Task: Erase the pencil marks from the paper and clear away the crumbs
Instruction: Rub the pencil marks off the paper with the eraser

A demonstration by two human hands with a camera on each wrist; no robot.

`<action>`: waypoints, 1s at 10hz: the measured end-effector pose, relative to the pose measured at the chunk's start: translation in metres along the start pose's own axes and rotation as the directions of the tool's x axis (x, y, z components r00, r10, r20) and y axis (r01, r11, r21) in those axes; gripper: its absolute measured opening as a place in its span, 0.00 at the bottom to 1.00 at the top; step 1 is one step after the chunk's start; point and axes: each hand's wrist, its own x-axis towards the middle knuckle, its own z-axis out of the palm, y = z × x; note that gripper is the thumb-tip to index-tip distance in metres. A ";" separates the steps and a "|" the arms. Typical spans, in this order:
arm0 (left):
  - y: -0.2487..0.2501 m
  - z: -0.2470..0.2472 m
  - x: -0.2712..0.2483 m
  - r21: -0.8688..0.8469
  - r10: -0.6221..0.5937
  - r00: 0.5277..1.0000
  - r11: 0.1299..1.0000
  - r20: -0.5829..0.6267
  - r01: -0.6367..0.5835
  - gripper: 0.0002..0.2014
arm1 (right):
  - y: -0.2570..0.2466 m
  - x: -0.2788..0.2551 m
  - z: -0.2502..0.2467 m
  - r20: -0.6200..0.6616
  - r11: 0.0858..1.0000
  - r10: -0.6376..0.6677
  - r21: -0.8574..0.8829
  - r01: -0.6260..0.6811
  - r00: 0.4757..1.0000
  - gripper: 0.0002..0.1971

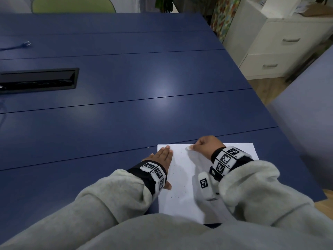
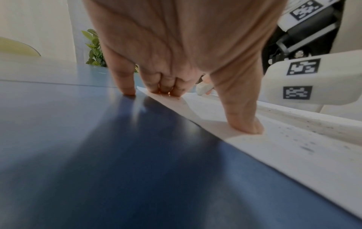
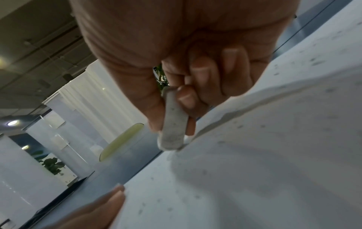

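White paper (image 1: 182, 181) lies flat on the blue counter (image 1: 126, 114), near its front edge, right in front of the person. Left hand (image 1: 162, 159) is flat with straight fingers, pressing the paper's left edge; in the left wrist view the thumb (image 2: 243, 117) and three fingertips sit on the sheet while the little finger (image 2: 125, 83) touches bare counter just beside it. Right hand (image 1: 207, 145) is curled at the paper's far edge, pinching a small white eraser (image 1: 189, 147) between thumb and fingers; right wrist view shows the eraser (image 3: 173, 128) upright, its grey, dirty lower end touching the paper (image 3: 254, 155). Dark eraser crumbs (image 1: 180, 190) are scattered over the middle and lower part of the sheet, between the two hands. Pencil marks can't be told apart from crumbs. Black cable slot (image 1: 37, 80) sits far left on the counter, well apart from the paper.
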 end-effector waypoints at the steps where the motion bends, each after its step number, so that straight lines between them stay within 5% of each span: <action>1: 0.001 -0.001 0.000 0.001 -0.004 1.000 1.000 0.005 0.004 0.57 | -0.010 0.001 0.006 0.051 1.000 -0.008 0.006 0.008 0.999 0.14; 10: -0.002 0.002 0.001 -0.008 0.009 1.000 1.000 0.002 -0.009 0.57 | -0.002 0.004 0.004 0.083 0.986 0.045 0.155 -0.058 0.996 0.15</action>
